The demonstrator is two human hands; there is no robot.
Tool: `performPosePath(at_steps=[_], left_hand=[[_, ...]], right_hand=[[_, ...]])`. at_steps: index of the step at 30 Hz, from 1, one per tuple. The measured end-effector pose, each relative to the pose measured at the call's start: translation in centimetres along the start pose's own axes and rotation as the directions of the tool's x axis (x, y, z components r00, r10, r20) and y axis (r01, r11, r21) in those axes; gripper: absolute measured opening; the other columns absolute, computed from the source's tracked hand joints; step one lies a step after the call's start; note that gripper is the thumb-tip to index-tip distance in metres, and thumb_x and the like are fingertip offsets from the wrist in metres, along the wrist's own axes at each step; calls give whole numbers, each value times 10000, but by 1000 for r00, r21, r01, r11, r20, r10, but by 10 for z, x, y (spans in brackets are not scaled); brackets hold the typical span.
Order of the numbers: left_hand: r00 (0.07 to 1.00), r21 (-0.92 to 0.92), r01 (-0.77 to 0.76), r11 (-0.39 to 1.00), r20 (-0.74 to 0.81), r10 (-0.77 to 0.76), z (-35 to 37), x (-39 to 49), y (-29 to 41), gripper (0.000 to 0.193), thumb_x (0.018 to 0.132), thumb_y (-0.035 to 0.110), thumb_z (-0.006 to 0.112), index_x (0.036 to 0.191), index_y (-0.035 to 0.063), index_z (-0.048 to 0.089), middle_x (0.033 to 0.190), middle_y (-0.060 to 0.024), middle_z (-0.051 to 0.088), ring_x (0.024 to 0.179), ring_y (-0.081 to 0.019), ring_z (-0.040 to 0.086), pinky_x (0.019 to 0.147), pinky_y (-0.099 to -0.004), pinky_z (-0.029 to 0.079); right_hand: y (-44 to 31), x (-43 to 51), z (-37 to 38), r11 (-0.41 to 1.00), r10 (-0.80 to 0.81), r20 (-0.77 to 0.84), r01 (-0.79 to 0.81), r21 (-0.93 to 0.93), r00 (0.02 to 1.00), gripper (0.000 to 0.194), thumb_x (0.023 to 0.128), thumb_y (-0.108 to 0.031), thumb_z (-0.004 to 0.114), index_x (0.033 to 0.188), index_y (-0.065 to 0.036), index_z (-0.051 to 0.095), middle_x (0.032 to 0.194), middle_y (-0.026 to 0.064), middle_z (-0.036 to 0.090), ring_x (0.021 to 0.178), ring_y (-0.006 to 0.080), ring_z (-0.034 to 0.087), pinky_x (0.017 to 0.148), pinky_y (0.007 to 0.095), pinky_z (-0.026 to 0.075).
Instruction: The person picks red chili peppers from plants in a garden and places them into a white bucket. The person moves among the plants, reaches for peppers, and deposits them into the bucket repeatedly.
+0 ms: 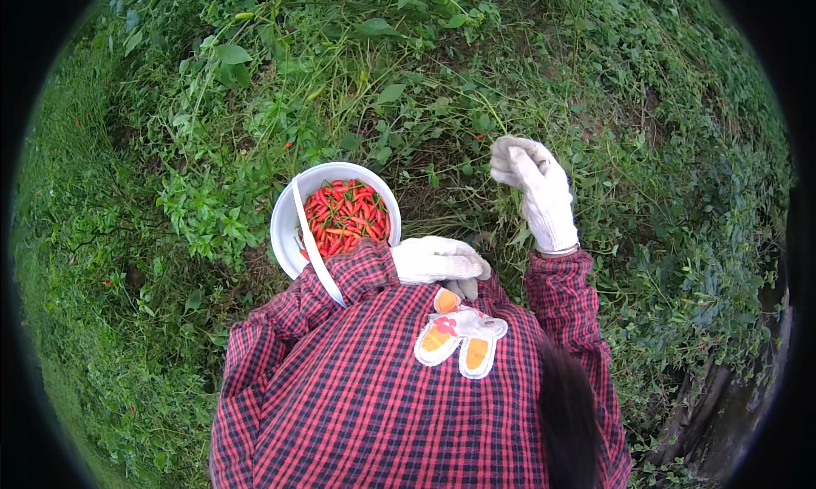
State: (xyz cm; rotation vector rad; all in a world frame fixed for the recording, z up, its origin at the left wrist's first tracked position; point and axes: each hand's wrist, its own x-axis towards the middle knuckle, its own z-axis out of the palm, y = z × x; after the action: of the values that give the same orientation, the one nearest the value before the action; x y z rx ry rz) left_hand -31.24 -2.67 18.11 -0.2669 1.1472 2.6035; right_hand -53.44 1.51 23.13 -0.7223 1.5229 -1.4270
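Observation:
A white bucket [280, 229] partly filled with red chili peppers [344, 212] is at my left side. Its white handle [308, 237] runs down to my left sleeve, and that forearm overlaps the rim. My left hand [437, 260], in a white knit glove, is bent inward before my chest; its fingertips are partly hidden and I cannot see anything held. Farther right and forward is my gloved right hand [532, 186], raised over the plants with its fingers curled. A thin green stem [492, 112] reaches its fingertips; whether they grip it is unclear.
Low green plants and weeds [408, 100] cover the ground all round. Leafy branches [233, 54] with a few green peppers rise ahead on the left. A red pepper [478, 136] shows beside my right hand. Dark bare ground [720, 419] lies at lower right.

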Motion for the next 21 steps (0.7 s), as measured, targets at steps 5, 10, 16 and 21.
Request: performPosePath(at_steps=[5,10,16,21], left_hand=[[998,245,62,968,-6,-62,11,1,8,460,1010,394,575,1310,46,601,1034,-95,735,956,-182,706,903,-311,553],[956,490,291,822,-190,-225,32,7,14,535,950,538,571,1221,90,677,1136,-51,732,1090,-199,677,1002,-337,494],[959,753,224,619,-283,-3,56,32,-4,531,951,548,547,1225,108,663,1197,-71,683,1165,-259,626,1037,-356,461],[976,653,129,746,-216,21,55,39,-21,598,994,437,500,1468,72,487,1527,-121,481,1416,-282,443,1189,-358,318]], right_hand=[[-11,-8,103,822,521,486,-258,-508,702,313,995,-241,571,1245,-73,654,1074,113,709,832,172,702,720,295,586],[72,14,151,313,66,758,707,-634,649,364,954,-196,499,1296,-81,548,1139,173,653,817,333,712,672,459,584],[99,21,191,-131,351,683,755,-642,641,276,947,-185,482,1028,-42,704,896,169,719,789,303,723,615,440,569],[130,27,174,-269,511,562,742,-614,650,285,929,-185,501,970,-35,740,890,182,735,812,310,732,652,435,579]])
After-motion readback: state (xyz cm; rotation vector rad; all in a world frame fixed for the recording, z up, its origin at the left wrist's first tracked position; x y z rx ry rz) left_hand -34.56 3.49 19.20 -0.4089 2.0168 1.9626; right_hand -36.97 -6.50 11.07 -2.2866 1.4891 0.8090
